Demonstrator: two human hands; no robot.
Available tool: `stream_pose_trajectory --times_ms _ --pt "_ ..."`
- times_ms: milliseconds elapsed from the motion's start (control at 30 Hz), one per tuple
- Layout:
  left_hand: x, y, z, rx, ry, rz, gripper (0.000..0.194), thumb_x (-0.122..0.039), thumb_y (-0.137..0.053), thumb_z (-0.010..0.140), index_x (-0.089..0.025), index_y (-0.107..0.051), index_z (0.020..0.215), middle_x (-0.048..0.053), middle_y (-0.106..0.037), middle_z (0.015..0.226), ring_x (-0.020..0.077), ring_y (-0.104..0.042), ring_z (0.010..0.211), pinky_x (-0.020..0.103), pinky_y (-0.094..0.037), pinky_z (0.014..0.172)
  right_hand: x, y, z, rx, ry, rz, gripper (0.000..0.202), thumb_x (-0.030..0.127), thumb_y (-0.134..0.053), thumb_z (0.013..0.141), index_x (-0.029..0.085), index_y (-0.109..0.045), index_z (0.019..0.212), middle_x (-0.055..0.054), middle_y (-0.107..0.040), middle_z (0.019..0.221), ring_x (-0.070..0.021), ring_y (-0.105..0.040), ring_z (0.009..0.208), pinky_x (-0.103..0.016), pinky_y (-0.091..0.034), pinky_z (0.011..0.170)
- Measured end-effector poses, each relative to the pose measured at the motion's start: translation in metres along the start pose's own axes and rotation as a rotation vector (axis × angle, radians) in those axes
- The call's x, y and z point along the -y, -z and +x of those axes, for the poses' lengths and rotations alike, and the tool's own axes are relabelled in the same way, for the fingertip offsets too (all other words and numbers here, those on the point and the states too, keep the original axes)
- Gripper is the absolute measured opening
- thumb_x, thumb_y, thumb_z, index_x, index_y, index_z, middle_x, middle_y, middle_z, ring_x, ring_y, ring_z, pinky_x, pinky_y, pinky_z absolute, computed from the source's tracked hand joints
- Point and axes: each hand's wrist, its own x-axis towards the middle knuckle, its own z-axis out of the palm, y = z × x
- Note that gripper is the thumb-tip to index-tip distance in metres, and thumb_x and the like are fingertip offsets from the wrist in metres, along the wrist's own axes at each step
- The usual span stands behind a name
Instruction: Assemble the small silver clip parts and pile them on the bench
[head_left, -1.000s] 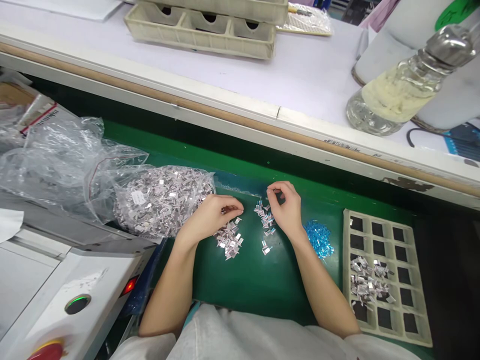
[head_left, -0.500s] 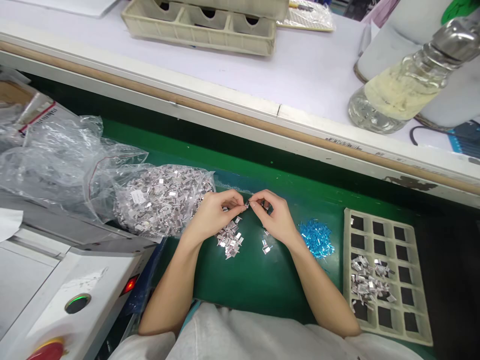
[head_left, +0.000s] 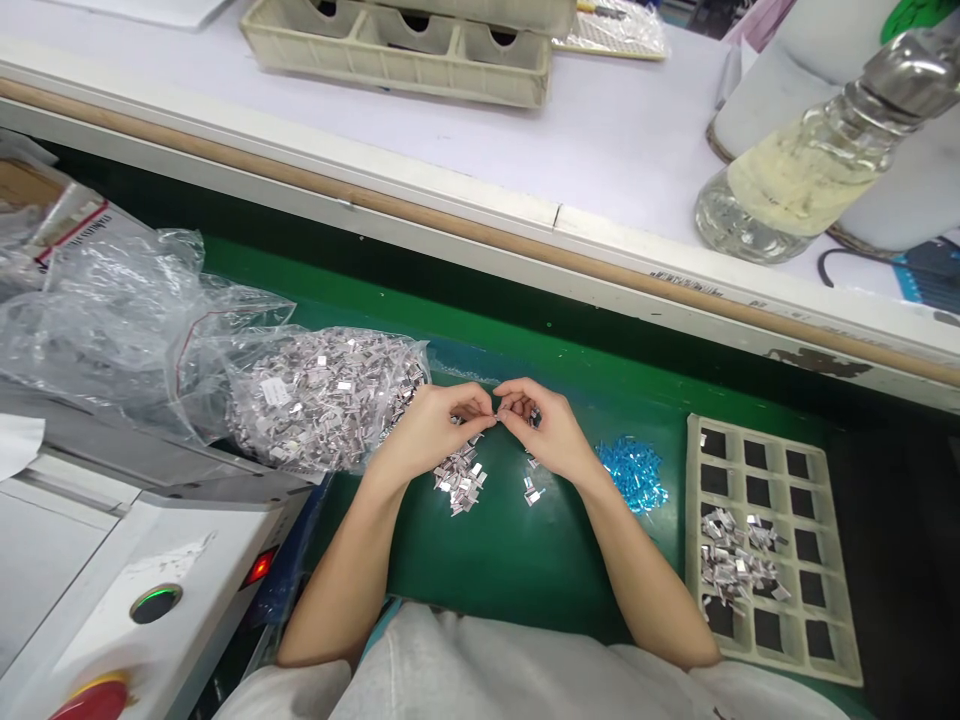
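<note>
Left hand [head_left: 431, 428]: fingers pinched tight
Right hand [head_left: 553, 432]: likewise, fingertips facing left
Between: tiny silver metal piece [head_left: 496, 411], mostly hidden

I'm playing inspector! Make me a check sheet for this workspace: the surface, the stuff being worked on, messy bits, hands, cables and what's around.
Surface: green work surface, below a white shelf.
Job's things: silver pieces in a loose pile; blue pieces; divided tray, silver pieces heaped over several compartments; clear bag of silver pieces.
Clutter: crumpled clear plastic, far left.
Hands: left hand and right hand, fingertips close together at something tiny; which one grips it, I cannot tell.
Cables: black cord on the shelf.
Surroundings: glass bottle; machine with a glowing red light.
</note>
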Motion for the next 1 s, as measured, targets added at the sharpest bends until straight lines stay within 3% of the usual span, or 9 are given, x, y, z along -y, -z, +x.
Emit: stream_pose_trajectory --times_ms 167,333,467,600,767,1000 --pt "0.006 0.004 0.0 0.086 -0.056 0.322 0.008 -0.026 -0.077 0.088 -0.025 -0.073 0.095 0.003 -0.075 0.093 0.0256 -0.069 0.091 0.038 -0.054 0.081 0.0 0.004 -0.001 -0.007 -0.02 -0.079 0.014 0.022 -0.063 0.094 0.025 -0.067 0.108 0.0 -0.069 0.089 -0.0162 -0.062 0.078 -0.03 -0.049 0.071" --pt "0.019 0.001 -0.001 0.185 -0.069 0.517 0.009 -0.019 -0.072 0.089 -0.024 -0.069 0.081 0.006 -0.071 0.089 0.0291 -0.064 0.094 0.041 -0.05 0.084 -0.003 0.009 0.0 -0.058 -0.067 -0.102 0.008 0.022 -0.068 0.088 0.025 -0.066 0.096 0.001 -0.07 0.085 -0.0153 -0.058 0.071 -0.03 -0.046 0.068" --pt "0.02 0.0 -0.001 0.219 -0.052 0.507 0.015 -0.017 -0.065 0.091 -0.024 -0.065 0.078 0.005 -0.069 0.086 0.0282 -0.064 0.091 0.04 -0.048 0.081 -0.005 0.013 0.0 -0.057 -0.071 -0.112 0.007 0.019 -0.069 0.085 0.024 -0.066 0.088 0.003 -0.067 0.079 -0.0141 -0.055 0.069 -0.028 -0.043 0.066" --pt "0.016 0.001 0.001 0.204 -0.033 0.443 0.017 -0.012 -0.059 0.092 -0.024 -0.068 0.084 0.004 -0.069 0.084 0.0245 -0.064 0.082 0.036 -0.047 0.073 -0.004 0.016 0.0 -0.016 -0.09 -0.103 0.006 0.02 -0.069 0.087 0.023 -0.07 0.093 0.003 -0.068 0.079 -0.0139 -0.057 0.069 -0.028 -0.044 0.065" --pt "0.014 0.004 0.002 0.11 -0.023 0.341 0.025 -0.022 -0.054 0.101 -0.024 -0.079 0.105 0.006 -0.075 0.104 0.0233 -0.07 0.087 0.037 -0.051 0.079 -0.001 0.021 0.001 0.037 -0.099 -0.161 0.011 0.022 -0.066 0.092 0.023 -0.076 0.093 0.003 -0.068 0.074 -0.0142 -0.057 0.066 -0.028 -0.044 0.065" --pt "0.009 0.004 0.003 0.052 0.014 0.124 0.019 -0.031 -0.061 0.099 -0.023 -0.078 0.098 0.007 -0.075 0.105 0.0212 -0.074 0.084 0.035 -0.059 0.076 -0.002 0.02 0.0 -0.01 -0.1 -0.1 0.008 0.023 -0.07 0.089 0.023 -0.077 0.094 0.001 -0.073 0.078 -0.015 -0.06 0.066 -0.029 -0.046 0.064"
